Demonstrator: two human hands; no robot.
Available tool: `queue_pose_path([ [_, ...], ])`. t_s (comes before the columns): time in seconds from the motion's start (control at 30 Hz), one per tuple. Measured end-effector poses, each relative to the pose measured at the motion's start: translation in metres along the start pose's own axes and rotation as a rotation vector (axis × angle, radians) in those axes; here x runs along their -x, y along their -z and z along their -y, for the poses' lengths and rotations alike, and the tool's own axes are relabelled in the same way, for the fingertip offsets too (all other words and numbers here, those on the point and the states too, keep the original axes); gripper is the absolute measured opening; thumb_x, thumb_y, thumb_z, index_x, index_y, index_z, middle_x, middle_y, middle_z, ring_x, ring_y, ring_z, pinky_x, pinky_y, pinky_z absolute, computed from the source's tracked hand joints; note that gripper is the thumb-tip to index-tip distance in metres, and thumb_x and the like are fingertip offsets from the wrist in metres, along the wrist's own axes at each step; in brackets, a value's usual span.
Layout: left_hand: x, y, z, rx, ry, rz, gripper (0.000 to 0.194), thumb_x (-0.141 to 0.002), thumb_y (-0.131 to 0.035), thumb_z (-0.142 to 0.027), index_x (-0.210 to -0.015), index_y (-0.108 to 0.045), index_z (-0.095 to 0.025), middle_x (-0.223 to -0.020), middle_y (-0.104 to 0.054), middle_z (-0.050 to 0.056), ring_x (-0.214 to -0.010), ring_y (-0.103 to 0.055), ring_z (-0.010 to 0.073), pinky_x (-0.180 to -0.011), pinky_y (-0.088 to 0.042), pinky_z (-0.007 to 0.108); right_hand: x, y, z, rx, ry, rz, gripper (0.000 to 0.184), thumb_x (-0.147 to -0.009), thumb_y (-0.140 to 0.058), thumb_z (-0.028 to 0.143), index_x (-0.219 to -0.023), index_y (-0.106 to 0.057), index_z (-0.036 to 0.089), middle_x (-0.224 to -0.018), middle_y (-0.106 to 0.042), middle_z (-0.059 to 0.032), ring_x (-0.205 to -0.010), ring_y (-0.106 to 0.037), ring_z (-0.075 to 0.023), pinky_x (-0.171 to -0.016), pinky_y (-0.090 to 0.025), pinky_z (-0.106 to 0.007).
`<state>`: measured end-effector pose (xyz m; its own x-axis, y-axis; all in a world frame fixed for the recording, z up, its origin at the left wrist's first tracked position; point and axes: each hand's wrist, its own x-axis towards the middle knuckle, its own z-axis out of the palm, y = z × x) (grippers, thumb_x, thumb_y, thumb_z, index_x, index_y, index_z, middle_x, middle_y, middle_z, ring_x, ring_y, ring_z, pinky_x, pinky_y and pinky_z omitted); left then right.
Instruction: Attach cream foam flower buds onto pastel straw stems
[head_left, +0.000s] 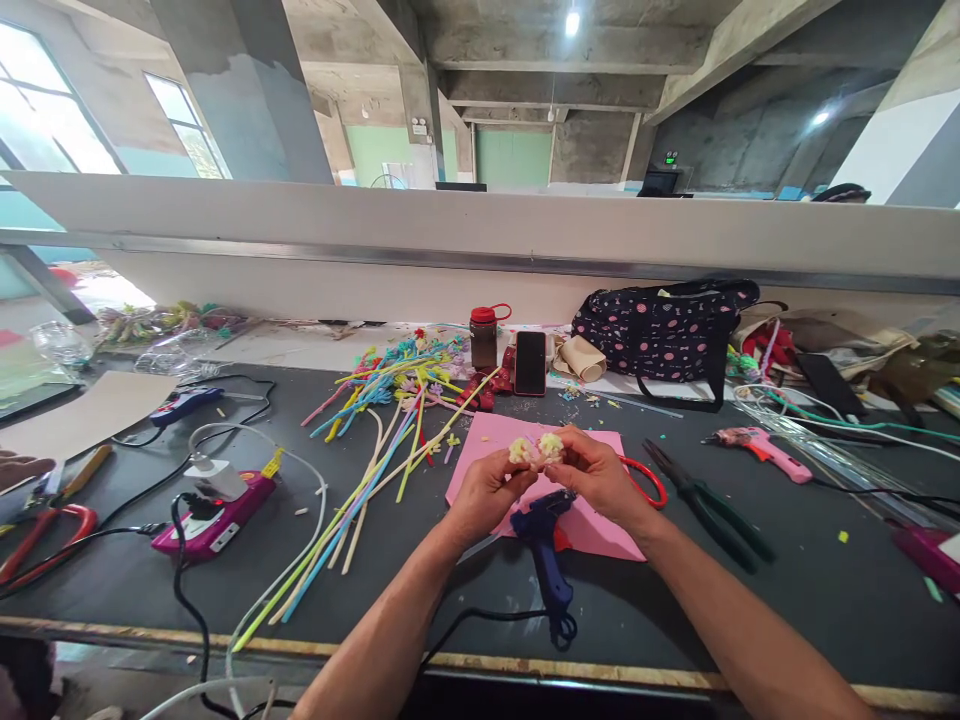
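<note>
Above a pink sheet point(480, 440), my left hand point(484, 492) pinches a small fuzzy pale yellow flower-like piece point(519, 451). My right hand point(596, 472) has closed its fingers on a similar yellow piece point(551, 446) right beside it. Whether the two pieces are joined I cannot tell. Below both hands lies a dark blue glue gun point(551, 565), its nozzle end on the pink sheet. A red loop handle point(654, 482) shows behind my right hand; the rest of that tool is hidden. Pliers with dark green handles point(720, 520) lie to the right.
Coloured pipe cleaners point(356, 490) spread over the left of the table. At the back stand a red-capped bottle point(484, 340), a phone point(530, 362) and a patterned bag point(660, 340). A pink glue gun point(772, 455) is at right, a purple power strip point(217, 520) at left.
</note>
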<state>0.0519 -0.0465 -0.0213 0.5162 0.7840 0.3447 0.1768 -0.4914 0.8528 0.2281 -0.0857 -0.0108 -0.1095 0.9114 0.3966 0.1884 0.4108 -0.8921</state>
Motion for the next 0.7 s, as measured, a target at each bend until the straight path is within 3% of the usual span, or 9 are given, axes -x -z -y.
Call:
queue_pose_path([
  [0.13,0.0,-0.002,0.0,0.017,-0.002,0.0,0.021,-0.076,-0.055,-0.036,-0.077,-0.068,-0.019,-0.065,-0.058,0.001,-0.06,-0.047,0.0123,-0.057,-0.035,0.022,0.001,-0.002,0.0,-0.044,-0.048,0.022,0.018,-0.075,-0.062,0.032,-0.089,-0.059,0.021,-0.079,-0.051,-0.0008,-0.067,-0.048,-0.0123,-0.057,-0.04,-0.023],
  [0.3,0.0,-0.005,0.003,0.036,0.118,-0.07,0.019,-0.068,-0.065,-0.035,-0.075,-0.064,-0.017,-0.062,-0.057,-0.002,-0.052,-0.042,0.0095,-0.052,-0.032,0.022,0.002,-0.005,0.003,-0.094,-0.062,0.013,0.019,-0.074,-0.063,0.03,-0.09,-0.058,0.021,-0.079,-0.052,-0.0004,-0.066,-0.049,-0.0116,-0.056,-0.04,-0.023],
  [0.47,-0.001,0.003,-0.002,0.184,0.124,-0.124,0.022,-0.07,-0.062,-0.038,-0.072,-0.061,-0.017,-0.065,-0.056,-0.001,-0.058,-0.046,0.0105,-0.056,-0.036,0.022,0.003,-0.009,0.006,-0.141,-0.114,-0.038,0.042,-0.07,-0.066,0.03,-0.109,-0.052,0.024,-0.093,-0.056,-0.002,-0.068,-0.051,-0.0111,-0.059,-0.042,-0.023],
  [0.7,-0.002,0.004,-0.004,0.305,0.089,-0.147,0.022,-0.069,-0.064,-0.038,-0.07,-0.063,-0.017,-0.075,-0.058,0.001,-0.074,-0.052,0.0143,-0.065,-0.039,0.023,0.005,-0.022,-0.007,-0.017,-0.179,0.075,0.019,-0.075,-0.059,0.032,-0.088,-0.062,0.019,-0.079,-0.061,-0.0013,-0.064,-0.054,-0.0124,-0.058,-0.042,-0.024],
])
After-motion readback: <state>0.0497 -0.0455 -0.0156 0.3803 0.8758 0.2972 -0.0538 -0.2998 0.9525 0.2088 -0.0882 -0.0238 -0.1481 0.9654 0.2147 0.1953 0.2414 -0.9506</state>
